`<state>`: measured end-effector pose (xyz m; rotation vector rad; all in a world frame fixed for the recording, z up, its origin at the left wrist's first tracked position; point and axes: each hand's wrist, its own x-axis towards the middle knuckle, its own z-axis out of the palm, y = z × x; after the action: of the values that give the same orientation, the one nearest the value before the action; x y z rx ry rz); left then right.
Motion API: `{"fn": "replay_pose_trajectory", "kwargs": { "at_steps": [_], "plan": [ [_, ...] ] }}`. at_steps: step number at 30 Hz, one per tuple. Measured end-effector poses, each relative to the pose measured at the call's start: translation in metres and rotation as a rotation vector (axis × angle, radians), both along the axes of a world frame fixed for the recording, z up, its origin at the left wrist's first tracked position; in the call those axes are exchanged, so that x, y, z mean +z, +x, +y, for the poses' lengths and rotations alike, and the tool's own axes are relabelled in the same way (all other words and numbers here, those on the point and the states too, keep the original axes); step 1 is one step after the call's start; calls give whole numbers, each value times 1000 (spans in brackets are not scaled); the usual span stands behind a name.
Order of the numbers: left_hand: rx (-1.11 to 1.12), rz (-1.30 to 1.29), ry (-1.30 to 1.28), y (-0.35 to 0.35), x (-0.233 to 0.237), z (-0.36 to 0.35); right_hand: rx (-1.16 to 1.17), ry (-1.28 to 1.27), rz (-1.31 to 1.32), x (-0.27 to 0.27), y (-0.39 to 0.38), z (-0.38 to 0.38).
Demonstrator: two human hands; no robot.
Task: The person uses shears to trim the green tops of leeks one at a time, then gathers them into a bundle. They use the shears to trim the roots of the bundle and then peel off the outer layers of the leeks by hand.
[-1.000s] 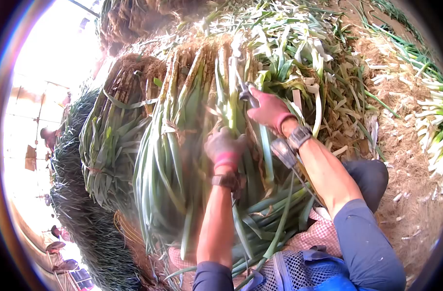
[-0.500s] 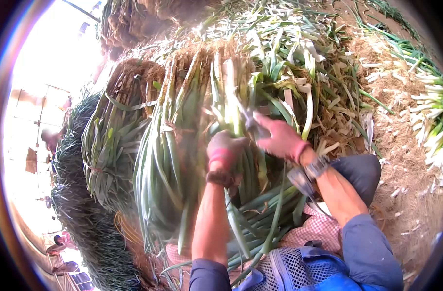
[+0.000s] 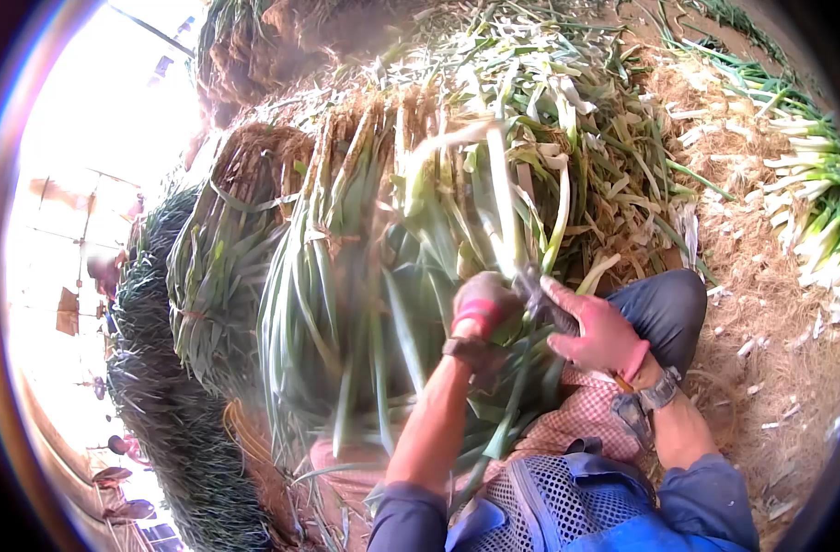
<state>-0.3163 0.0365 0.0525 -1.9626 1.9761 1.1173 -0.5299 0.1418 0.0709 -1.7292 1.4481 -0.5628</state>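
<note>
My left hand (image 3: 486,302), in a pinkish glove, is closed around a green onion (image 3: 503,193). Its white stem points up and away from me, with the green leaves trailing down toward my lap. Close beside it, my gloved right hand (image 3: 599,329) grips a dark-handled tool (image 3: 551,308), knife-like but smeared by motion. The tool's front end is right at the stem, just past my left fist. Long green leaves (image 3: 507,414) lie below my hands, across the checked cloth on my legs.
A bundle of green onions (image 3: 310,248), roots up, stands left of my hands, with another tied bundle (image 3: 218,267) beyond. Peeled leaf scraps (image 3: 613,184) heap up ahead and right. On the far right, green onions with white stems (image 3: 806,193) lie near root-strewn ground (image 3: 770,368).
Both hands have moved right and down toward my lap. The green onion came with my left hand, and its stem now stands out to the right of the bundle.
</note>
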Motion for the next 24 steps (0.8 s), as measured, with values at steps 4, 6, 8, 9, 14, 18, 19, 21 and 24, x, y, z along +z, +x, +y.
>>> {"fn": "replay_pose_trajectory", "kwargs": {
  "at_steps": [4,6,8,9,14,18,19,21,24],
  "plan": [
    [-126,163,-113,-32,-29,41,-26,17,36,-8,-4,-18],
    [-142,195,-122,-42,-30,44,-31,-7,-7,-6,-3,-28],
    [-234,61,17,-57,-28,50,-149,74,89,-6,-3,-46],
    [-292,-21,52,-61,-30,57,-208,109,135,-8,-3,-54],
    [-278,205,92,-72,-21,91,-104,-71,-43,-26,2,-65],
    [-365,400,-178,-72,-80,112,285,161,92,5,28,-65],
    [-311,335,-117,-72,-87,114,358,137,171,1,32,-69],
    [-529,120,88,-80,-50,93,318,136,280,2,25,-91],
    [-313,217,75,-78,-40,88,19,126,482,-1,-10,-145]
  ]
}}
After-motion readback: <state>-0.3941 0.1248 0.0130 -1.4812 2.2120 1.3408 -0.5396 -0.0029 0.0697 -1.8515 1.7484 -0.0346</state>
